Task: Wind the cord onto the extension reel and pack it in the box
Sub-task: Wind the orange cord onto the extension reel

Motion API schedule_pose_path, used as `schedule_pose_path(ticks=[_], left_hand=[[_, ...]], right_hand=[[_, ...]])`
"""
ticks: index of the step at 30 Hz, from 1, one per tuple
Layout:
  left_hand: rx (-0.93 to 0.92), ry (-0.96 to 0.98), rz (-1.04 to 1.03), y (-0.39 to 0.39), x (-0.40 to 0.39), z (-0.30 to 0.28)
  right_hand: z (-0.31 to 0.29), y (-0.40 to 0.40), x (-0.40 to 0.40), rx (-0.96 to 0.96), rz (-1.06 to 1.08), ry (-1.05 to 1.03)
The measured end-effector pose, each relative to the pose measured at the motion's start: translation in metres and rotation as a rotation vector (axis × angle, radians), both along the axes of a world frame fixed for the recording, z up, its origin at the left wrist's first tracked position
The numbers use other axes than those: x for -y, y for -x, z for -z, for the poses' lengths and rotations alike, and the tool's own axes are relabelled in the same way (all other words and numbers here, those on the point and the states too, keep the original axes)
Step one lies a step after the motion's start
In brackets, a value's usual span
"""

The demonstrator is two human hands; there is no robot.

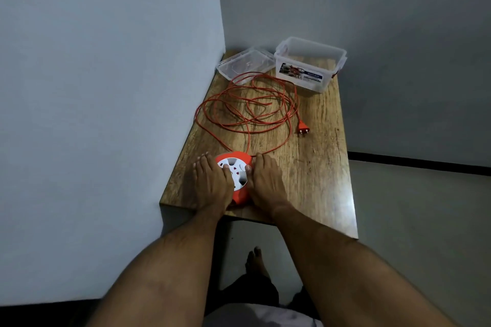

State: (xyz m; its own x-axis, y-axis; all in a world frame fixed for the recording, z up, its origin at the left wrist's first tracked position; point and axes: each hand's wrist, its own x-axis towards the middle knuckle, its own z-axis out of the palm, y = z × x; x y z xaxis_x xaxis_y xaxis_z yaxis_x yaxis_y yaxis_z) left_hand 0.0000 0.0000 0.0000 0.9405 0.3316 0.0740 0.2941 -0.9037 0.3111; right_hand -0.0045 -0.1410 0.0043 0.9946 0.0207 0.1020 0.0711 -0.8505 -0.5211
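Observation:
An orange extension reel [236,171] with a white socket face lies near the front edge of the wooden table [313,167]. My left hand [211,183] grips its left side, thumb on the white face. My right hand [265,180] grips its right side, thumb also on the face. The orange cord [247,106] lies in loose loops across the middle of the table. Its plug [303,129] rests to the right of the loops. A clear plastic box [309,65] with a printed label stands open at the back right.
The box's clear lid [245,64] lies at the back left corner, beside the box. Walls close in the table's left and far sides. To the right of the table is open floor. My foot [256,263] shows below the table's front edge.

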Motion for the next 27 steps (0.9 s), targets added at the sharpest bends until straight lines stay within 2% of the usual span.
schedule_pose_path(ticks=[2, 11, 14, 18, 27], left_hand=[[-0.016, 0.005, -0.031, 0.004, 0.003, -0.006], [0.0, 0.065, -0.05, -0.005, 0.008, -0.011], [0.023, 0.153, -0.086, -0.009, 0.013, -0.013], [0.09, 0.382, -0.199, -0.021, 0.019, -0.012], [0.133, 0.481, -0.182, -0.069, 0.041, -0.037]], right_hand=[[0.005, 0.0, -0.002, -0.01, 0.023, 0.039], [0.001, 0.001, -0.008, -0.004, -0.001, -0.074], [0.003, -0.001, -0.009, -0.021, 0.025, -0.1], [-0.001, -0.004, -0.009, -0.019, 0.053, -0.125], [-0.035, -0.047, 0.008, 0.028, 0.112, -0.212]])
